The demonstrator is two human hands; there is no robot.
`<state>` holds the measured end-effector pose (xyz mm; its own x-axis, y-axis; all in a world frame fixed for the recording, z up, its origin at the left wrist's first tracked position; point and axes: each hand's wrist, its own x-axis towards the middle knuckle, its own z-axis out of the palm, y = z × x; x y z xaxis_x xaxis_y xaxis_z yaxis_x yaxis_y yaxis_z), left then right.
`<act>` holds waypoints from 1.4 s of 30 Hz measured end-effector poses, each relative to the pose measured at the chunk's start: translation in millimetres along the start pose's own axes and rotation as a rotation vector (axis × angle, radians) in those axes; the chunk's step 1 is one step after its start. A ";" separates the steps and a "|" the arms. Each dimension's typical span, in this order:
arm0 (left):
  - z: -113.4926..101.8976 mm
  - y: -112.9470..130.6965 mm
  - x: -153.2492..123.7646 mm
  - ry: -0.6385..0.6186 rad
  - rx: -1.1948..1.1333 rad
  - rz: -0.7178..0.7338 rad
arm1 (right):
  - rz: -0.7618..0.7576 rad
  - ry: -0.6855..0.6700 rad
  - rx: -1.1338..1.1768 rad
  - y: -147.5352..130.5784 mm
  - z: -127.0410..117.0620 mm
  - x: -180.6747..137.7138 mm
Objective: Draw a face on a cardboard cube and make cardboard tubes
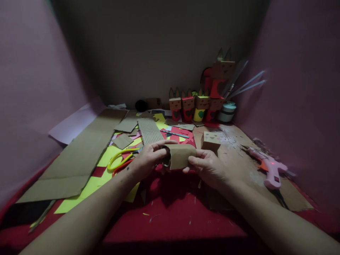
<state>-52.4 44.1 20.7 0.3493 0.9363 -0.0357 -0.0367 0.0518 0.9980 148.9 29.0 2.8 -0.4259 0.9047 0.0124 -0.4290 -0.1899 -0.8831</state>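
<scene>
Between both hands, above the front of the table, is a cardboard tube (183, 156) of plain brown card. My left hand (151, 156) grips its left end, with fingertips at the dark opening. At the other end, my right hand (209, 165) pinches the card between thumb and fingers. Just behind the right hand sits a small cardboard box (210, 141) with a face drawn on it. Scissors with yellow and orange handles (118, 161) lie beside my left wrist, their blades partly hidden by the hand.
A pink glue gun (269, 166) with a lit red light lies at right. Cardboard figures (188, 106) stand at the back near a pale blue jar (227, 112). Large cardboard (77, 152), corrugated card (150, 131), coloured paper scraps and a pencil (175, 134) cover the left and middle.
</scene>
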 end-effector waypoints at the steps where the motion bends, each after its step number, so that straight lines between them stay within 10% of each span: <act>1: -1.1 0.0 0.1 -0.007 0.002 0.017 | 0.003 0.006 0.012 -0.1 -0.4 0.3; 12: -1.4 5.4 -1.2 0.147 0.008 0.257 | 0.038 0.132 0.067 2.3 -9.9 4.2; 22: 21.3 6.6 -15.3 0.235 0.711 0.513 | -0.004 0.168 0.042 4.8 -2.0 6.2; 33: 16.4 -4.9 -12.9 0.280 0.657 0.640 | -0.256 0.228 -0.248 3.6 8.3 -6.4; 42: 19.0 -0.4 -7.1 0.142 0.266 0.179 | -0.361 0.304 -0.400 3.1 3.9 -6.5</act>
<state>-37.0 30.9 21.5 0.2255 0.9622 0.1527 0.1665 -0.1925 0.9671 147.2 21.1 1.8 -0.0385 0.9646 0.2608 -0.1463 0.2527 -0.9564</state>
